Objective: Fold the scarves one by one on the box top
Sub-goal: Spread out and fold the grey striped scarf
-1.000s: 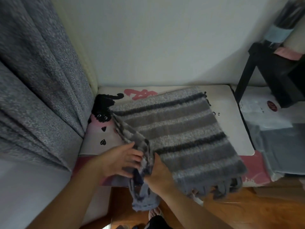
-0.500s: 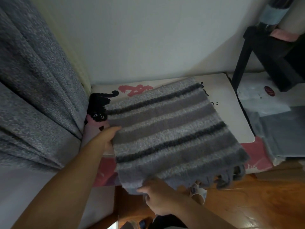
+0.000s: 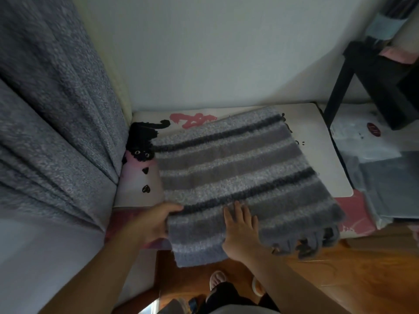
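Grey striped scarf (image 3: 240, 177) lying folded on the box top (image 3: 317, 141), tassels overhanging the near edge. Left hand (image 3: 152, 223) gripping the near-left corner; right hand (image 3: 241, 232) pressing flat, fingers straight. Worth smoothing outward, keeping edges aligned while folding again.

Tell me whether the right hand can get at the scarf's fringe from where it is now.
Probably yes. The right hand lies flat on the striped scarf, and the fringe hangs off the box top just to its right, with nothing between them.
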